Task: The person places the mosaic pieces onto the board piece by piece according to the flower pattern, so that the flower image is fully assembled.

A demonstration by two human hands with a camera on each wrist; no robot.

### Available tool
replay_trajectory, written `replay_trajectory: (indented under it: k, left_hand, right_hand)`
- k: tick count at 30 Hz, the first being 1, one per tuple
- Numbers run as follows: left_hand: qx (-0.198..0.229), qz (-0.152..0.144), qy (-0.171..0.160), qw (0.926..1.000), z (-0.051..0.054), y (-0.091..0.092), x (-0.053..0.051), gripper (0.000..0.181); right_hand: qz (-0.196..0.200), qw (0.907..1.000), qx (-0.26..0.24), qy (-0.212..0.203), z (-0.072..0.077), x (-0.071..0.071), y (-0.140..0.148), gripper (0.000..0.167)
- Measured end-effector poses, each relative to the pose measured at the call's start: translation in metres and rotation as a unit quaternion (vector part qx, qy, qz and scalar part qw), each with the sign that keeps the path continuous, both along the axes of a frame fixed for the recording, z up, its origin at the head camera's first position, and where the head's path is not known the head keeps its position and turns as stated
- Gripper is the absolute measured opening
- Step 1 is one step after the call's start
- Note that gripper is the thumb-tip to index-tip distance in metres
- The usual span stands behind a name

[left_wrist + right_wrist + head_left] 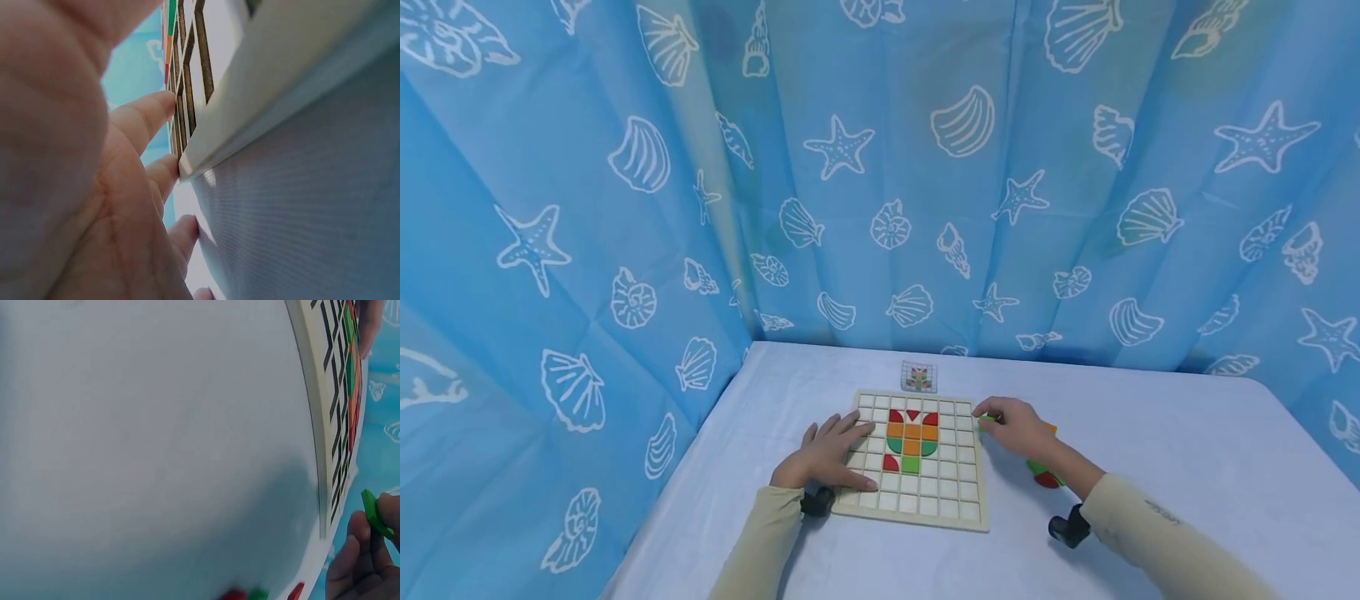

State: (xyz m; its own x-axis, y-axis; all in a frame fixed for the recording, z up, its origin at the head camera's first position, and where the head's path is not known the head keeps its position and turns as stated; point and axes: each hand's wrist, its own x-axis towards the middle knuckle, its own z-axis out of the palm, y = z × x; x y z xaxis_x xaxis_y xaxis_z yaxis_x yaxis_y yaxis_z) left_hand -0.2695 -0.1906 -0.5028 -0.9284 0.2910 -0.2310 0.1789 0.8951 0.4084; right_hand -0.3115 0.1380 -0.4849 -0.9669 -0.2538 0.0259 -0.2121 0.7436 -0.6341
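Both upper limbs are human; the left hand (827, 454) and right hand (1018, 427) are bare, with fingers uncovered. The left sleeve (756, 542) is pale beige, plain, close-fitting and terminates at the wrist. The right sleeve (1165, 533) matches in colour and fit; its cuff terminates higher, exposing a section of forearm. A small dark marking (1163, 510), illegible at this size, is printed along the right sleeve. One compact black unit is fitted at each wrist: the left unit (817, 502) sits beside the cuff; the right unit (1070, 527), likewise beside its cuff, shows a rounded end.
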Motion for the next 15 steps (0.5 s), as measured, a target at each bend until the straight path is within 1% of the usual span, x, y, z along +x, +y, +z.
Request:
replay_trajectory:
  k: [2,6,11,15]
  left_hand:
    - [0.000,0.002,0.000,1.0000,0.001,0.000,0.000,0.100]
    - [-0.001,0.003,0.002,1.0000,0.003,0.000,0.000,0.100]
    - [0.002,-0.003,0.005,1.0000,0.002,-0.001,0.000,0.100]
    - [0.006,-0.009,0.007,0.9999,-0.001,-0.002,0.000,0.101]
  right_hand:
    - [0.000,1.0000,-0.005,0.009,0.000,-0.001,-0.005,0.021]
    - [-0.016,0.9996,-0.013,0.019,-0.002,-0.006,-0.018,0.022]
    - [-0.019,0.9994,-0.026,0.010,-0.003,-0.011,-0.038,0.019]
    - [-0.017,0.9991,-0.038,0.000,-0.005,-0.010,-0.055,0.017]
